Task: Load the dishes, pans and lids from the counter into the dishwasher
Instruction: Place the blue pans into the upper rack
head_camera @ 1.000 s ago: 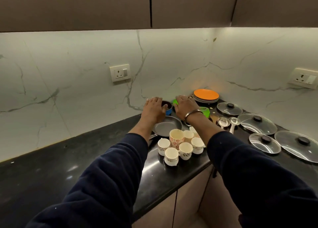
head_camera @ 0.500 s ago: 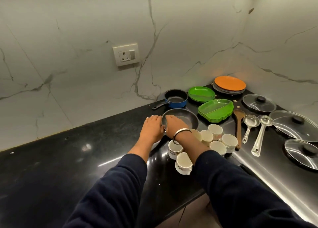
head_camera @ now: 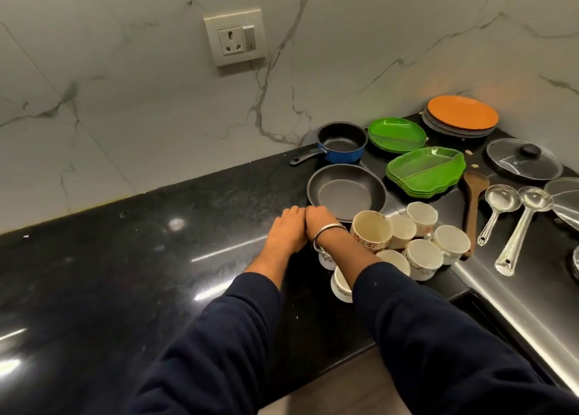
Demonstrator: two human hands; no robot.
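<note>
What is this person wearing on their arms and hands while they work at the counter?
Both arms are covered by long dark navy sleeves of soft, loose fabric that end short of the wrists. The left hand and right hand are bare, with no gloves. The right wrist carries a plain, thin silver-coloured metal bangle. No rings or watch can be made out.

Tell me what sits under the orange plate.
The orange plate tops a stack of grey plates; only their rims show. Their count and faces are covered.
</note>
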